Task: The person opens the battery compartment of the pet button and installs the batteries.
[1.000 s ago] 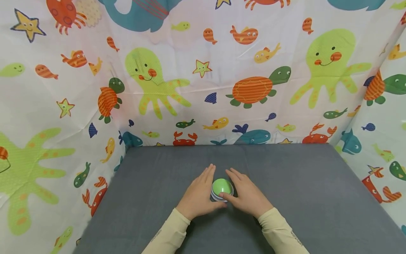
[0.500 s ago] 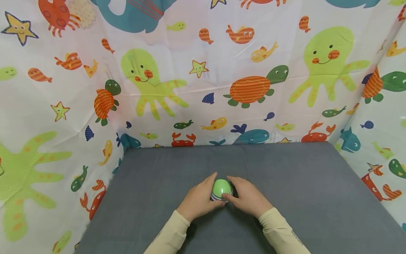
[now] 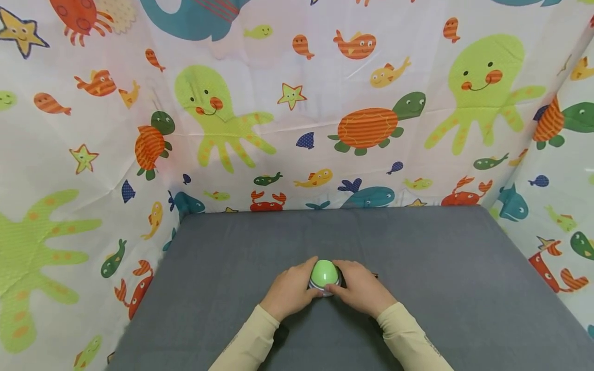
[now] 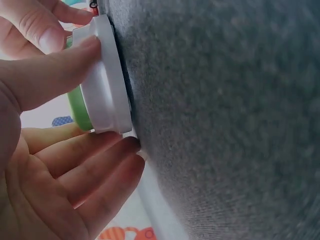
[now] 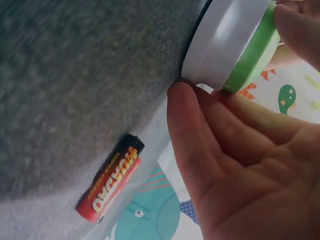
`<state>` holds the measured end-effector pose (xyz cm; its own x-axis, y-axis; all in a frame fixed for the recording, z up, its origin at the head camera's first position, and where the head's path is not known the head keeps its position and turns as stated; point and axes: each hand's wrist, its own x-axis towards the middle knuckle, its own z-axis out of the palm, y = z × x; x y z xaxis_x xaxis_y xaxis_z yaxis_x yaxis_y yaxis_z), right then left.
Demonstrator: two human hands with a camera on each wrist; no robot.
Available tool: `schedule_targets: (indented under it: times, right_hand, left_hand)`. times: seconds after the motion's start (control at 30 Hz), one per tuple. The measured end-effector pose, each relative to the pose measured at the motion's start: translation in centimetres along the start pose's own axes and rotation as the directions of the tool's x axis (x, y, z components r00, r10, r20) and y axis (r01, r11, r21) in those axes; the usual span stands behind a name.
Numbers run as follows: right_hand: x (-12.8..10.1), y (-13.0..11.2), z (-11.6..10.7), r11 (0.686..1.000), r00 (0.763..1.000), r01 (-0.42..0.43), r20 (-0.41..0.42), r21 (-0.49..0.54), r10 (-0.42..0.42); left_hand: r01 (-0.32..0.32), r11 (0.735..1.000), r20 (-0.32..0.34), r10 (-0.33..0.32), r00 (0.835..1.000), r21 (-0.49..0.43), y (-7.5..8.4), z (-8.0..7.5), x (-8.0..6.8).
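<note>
A round push button [image 3: 324, 273] with a green dome and a white base sits on the grey table between both hands. My left hand [image 3: 289, 289] grips its left side; in the left wrist view the thumb presses on the white base [image 4: 102, 75] and the other fingers curve around the far side. From the right, my right hand [image 3: 363, 287] holds it too, with the thumb at the front of the dome and the fingertips at the base's lower edge. A black and red battery [image 5: 111, 179] lies just beyond the right hand's fingers.
A sliver of a second red battery [image 5: 132, 172] shows behind the first. The grey table [image 3: 241, 242] stretches around the hands. A white curtain [image 3: 260, 118] printed with sea animals stands at the back and both sides.
Both hands have drawn in around the push button, their outstretched fingers now curled to its sides. A battery's end has come into sight beside the right hand. The head view has shifted slightly.
</note>
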<state>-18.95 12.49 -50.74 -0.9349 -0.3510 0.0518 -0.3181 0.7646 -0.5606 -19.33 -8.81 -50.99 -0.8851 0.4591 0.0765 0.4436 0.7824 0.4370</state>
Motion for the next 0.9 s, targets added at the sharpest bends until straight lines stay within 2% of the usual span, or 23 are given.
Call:
schedule_targets:
  times: [0.2,0.3,0.57,0.9]
  right_hand:
    - [-0.1,-0.2,-0.5,0.995,0.998,-0.046,-0.028,0.086,0.049]
    - [-0.1,-0.2,-0.8,0.988,0.997,-0.060,-0.043,0.146,0.067]
    - [-0.3,-0.2,-1.5,0.956,0.992,-0.097,-0.054,0.277,0.117]
    - [-0.1,-0.2,-1.9,0.949,0.987,-0.129,-0.052,0.287,0.150]
  left_hand:
    - [0.002,0.995,-0.025,-0.005,1.000,-0.099,0.3,-0.5,-0.2]
    - [0.028,0.985,-0.031,-0.034,0.999,-0.172,0.3,-0.7,-0.1]
    - [0.102,0.928,-0.006,-0.111,0.994,-0.358,0.3,-1.3,-0.1]
    - [0.164,0.898,0.034,-0.165,0.986,-0.407,0.1,-1.6,0.1]
